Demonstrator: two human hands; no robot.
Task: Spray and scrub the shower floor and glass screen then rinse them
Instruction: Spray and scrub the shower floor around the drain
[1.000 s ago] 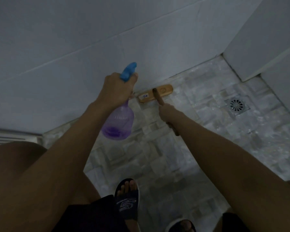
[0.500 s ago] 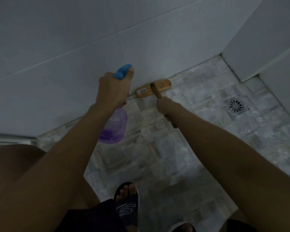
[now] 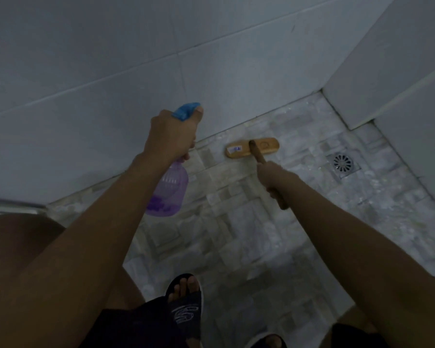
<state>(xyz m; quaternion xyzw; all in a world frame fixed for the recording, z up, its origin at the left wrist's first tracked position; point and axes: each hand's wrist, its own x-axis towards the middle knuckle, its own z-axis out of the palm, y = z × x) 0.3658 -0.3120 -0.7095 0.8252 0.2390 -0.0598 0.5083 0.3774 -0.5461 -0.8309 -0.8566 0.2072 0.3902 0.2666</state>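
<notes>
Toes in a dark sandal (image 3: 186, 305) nearest, flat on the tiled floor (image 3: 236, 234). Higher up, left hand (image 3: 171, 136) wrapped tight round the neck of the purple spray bottle (image 3: 167, 192), thumb up by the blue top, bottle hanging clear of the floor. Held like that probably for a quick squirt without putting the brush down. Right hand (image 3: 271, 175) curled round the wooden handle of the brush (image 3: 266, 145), close to the head, likely for a good hard push. Brush head flat on the floor, just beside the bottom of the white wall (image 3: 136, 71). Hardly any room left for pushing that way. Plenty of open floor to the right, out to the round metal drain (image 3: 343, 163), well apart from the brush. Past the drain, a jutting wall corner (image 3: 377, 71), an easy spot for a bump. Far left, a pale metal rail (image 3: 10, 204); maybe the bottom of the glass screen, too hard to tell. Looks like the scrubbing step; rinse not yet done.
</notes>
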